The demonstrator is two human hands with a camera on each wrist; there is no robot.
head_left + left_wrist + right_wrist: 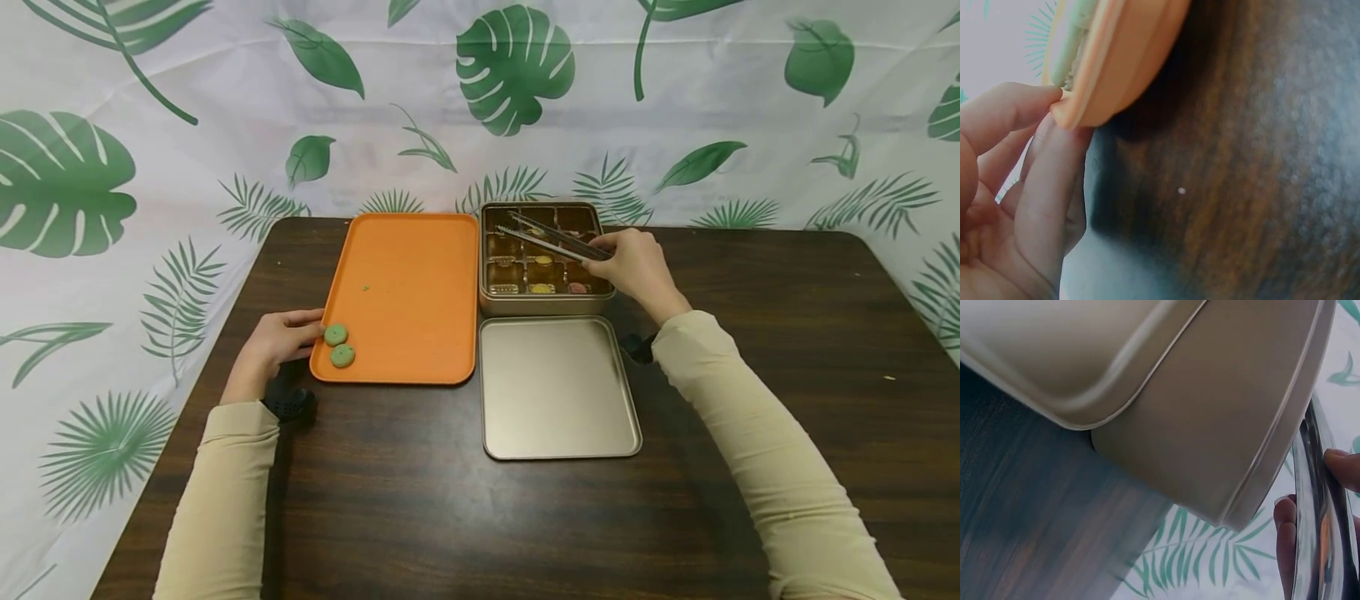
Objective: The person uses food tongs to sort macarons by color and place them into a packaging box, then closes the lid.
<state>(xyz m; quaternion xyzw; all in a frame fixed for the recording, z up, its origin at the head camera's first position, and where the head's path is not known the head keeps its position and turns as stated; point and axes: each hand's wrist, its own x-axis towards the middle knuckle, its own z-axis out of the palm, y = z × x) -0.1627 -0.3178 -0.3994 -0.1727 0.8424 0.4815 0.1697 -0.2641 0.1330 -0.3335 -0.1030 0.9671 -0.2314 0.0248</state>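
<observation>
At the left side of the dark wooden table (pixel 420 500), the person's left hand (pixel 273 343) rests on the tabletop against the near left corner of the orange tray (pixel 405 292). The left wrist view shows the thumb on top of the tray's rim and the fingers (pixel 1047 181) under it, so the hand pinches the edge. Just inside that corner lie 2 round green cookies (pixel 339 345), touching one another, with a tiny green crumb (pixel 365 288) farther up the tray.

Right of the tray and just beside it stands an open gold tin (pixel 546 302), divided into compartments; small yellow, pink and brownish pieces sit in several of them. Its lid (pixel 558 387) lies upturned on the table directly in front of the tin, their edges close together.

Over the tin's right rim, the right hand (pixel 633 267) grips a pair of metal tongs (pixel 551 235) at their back end, fingers curled round them. The tongs stretch leftward across the far compartments, their tips narrowly apart and holding nothing I can see. Both sleeves are beige.
</observation>
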